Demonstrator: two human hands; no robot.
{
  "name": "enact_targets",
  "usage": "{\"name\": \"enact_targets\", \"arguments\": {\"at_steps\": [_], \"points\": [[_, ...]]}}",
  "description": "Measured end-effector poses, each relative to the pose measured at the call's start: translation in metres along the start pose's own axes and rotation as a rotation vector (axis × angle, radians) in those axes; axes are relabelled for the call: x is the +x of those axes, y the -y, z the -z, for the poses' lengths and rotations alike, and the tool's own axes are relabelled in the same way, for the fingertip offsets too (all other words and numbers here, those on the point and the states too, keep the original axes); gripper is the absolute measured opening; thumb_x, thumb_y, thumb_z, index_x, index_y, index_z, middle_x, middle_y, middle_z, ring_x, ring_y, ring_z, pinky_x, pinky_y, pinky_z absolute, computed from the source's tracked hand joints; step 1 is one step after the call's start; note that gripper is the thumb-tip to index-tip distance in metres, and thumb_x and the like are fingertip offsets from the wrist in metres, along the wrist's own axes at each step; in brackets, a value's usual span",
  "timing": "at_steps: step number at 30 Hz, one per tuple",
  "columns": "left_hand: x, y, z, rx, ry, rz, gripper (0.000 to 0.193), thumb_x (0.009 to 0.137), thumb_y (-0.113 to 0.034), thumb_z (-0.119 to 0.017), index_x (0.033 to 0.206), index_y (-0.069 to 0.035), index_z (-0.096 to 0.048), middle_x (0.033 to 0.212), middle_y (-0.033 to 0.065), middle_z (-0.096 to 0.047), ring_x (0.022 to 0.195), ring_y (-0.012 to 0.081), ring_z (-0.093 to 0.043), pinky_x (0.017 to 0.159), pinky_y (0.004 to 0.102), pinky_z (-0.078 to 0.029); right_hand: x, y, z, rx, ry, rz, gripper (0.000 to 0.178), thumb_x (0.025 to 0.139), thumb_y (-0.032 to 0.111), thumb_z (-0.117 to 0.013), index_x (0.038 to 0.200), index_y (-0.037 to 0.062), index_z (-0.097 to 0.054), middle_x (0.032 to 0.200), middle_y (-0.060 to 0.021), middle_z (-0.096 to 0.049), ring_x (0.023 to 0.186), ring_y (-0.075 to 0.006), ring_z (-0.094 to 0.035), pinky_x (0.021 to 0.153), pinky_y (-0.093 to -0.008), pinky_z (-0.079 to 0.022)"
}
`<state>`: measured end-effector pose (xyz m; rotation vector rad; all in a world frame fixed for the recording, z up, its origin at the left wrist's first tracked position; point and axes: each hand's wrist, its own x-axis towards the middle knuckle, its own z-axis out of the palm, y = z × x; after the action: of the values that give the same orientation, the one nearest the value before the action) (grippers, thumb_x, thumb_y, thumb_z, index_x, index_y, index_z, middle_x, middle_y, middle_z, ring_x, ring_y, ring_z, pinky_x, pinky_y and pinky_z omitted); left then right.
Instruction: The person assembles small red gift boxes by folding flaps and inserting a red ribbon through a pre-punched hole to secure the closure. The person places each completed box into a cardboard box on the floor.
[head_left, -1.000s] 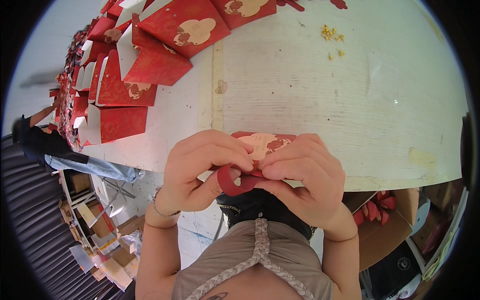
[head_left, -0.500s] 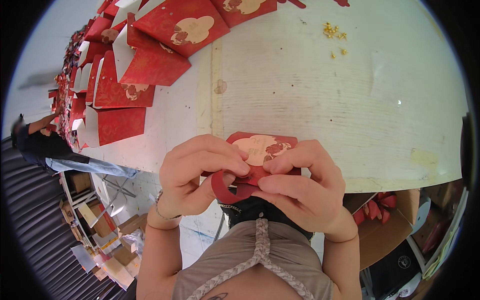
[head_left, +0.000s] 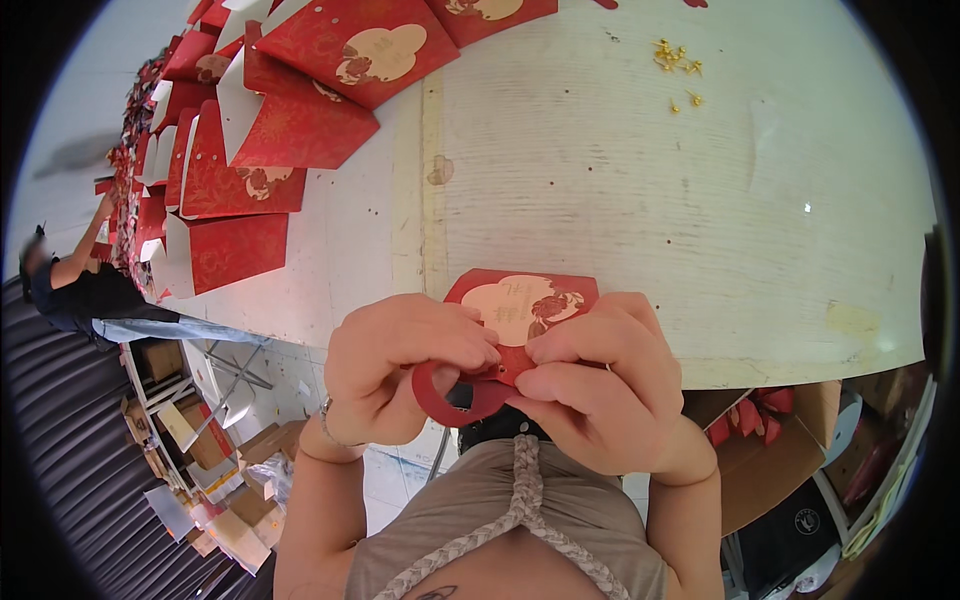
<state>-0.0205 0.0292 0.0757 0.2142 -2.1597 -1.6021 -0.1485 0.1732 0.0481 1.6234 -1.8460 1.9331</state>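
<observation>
**Me:** Red card with the cream cloud-shaped panel sits between both my hands, at the near edge of the pale surface and partly over it. My left hand has its grip pinched shut on the card's lower left edge, where the red ribbon loop curls out below. My right hand is clamped on the lower right edge, thumb and fingers pressed together over the paper.

**Other:** What might go wrong from there?

**Me:** As I judge it, the ribbon is the weak spot. It looks smooth and springy, so it could slide out from under my thumb. The card is thin stiff paper, and too hard a pinch might crease it or scuff the cream panel. Since my hands sit off the surface edge, anything that slips would likely drop toward my lap or the floor.

**Other:** And what lies around you?

**Me:** More folded red cards are heaped at the far left, patterned red outside and plain white inside, with the same cream panels. A few small gold fasteners lie scattered well apart at the far right. The surface is rough, streaked white wood with a seam running toward me
</observation>
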Motion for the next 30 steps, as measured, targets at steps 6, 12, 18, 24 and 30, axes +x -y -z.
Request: {"name": "enact_targets", "arguments": {"at_steps": [6,12,18,24,30], "points": [[0.001,-0.003,0.001,0.012,-0.023,0.074,0.018,0.074,0.003,-0.061,0.091,-0.002,-0.064,0.083,0.0111,-0.069,0.078,0.0258,-0.067,0.075,0.0345,-0.054,0.003,-0.003,0.004,-0.016,0.066,0.042,0.029,0.055,0.009,-0.067,0.083,0.0026,-0.065,0.083,-0.0067,-0.061,0.064,-0.0155,-0.056,0.06,-0.0277,-0.038],[0.005,0.0,0.004,0.156,0.091,-0.108,0.025,0.066,-0.002,-0.073,0.09,-0.004,-0.064,0.085,0.0092,-0.069,0.078,0.0228,-0.068,0.07,0.033,-0.055,-0.003,-0.005,-0.007,-0.017,-0.038,0.082,0.026,0.054,0.01,-0.065,0.079,0.0009,-0.065,0.08,-0.0077,-0.061,0.057,-0.0149,-0.053,0.054,-0.026,-0.036],[0.009,0.0,0.012,0.097,0.202,-0.05,0.021,0.067,-0.003,-0.075,0.085,-0.007,-0.066,0.085,0.0073,-0.069,0.076,0.0209,-0.067,0.07,0.0319,-0.056,-0.004,-0.007,-0.005,0.073,0.006,0.085,0.021,0.06,0.01,-0.069,0.079,0.0017,-0.065,0.081,-0.006,-0.06,0.062,-0.016,-0.054,0.058,-0.0276,-0.039],[0.003,0.006,0.001,0.111,0.12,-0.133,0.022,0.064,-0.006,-0.078,0.083,-0.007,-0.067,0.084,0.0059,-0.068,0.076,0.0198,-0.067,0.071,0.0311,-0.056,0.006,-0.01,0.021,0.392,0.294,-0.255,0.01,0.076,0.01,-0.069,0.082,0.0023,-0.066,0.086,-0.0075,-0.063,0.075,-0.0245,-0.062,0.067,-0.0335,-0.048],[-0.01,0.008,-0.004,0.179,0.064,-0.26,0.023,0.068,-0.005,-0.075,0.089,-0.01,-0.067,0.083,0.0053,-0.067,0.075,0.0203,-0.066,0.072,0.0333,-0.056,0.055,-0.013,0.034,0.445,0.689,-0.607,0.007,0.075,0.003,-0.069,0.082,0.005,-0.07,0.072,-0.0076,-0.065,0.061,-0.0156,-0.057,0.058,-0.0261,-0.044]]}}
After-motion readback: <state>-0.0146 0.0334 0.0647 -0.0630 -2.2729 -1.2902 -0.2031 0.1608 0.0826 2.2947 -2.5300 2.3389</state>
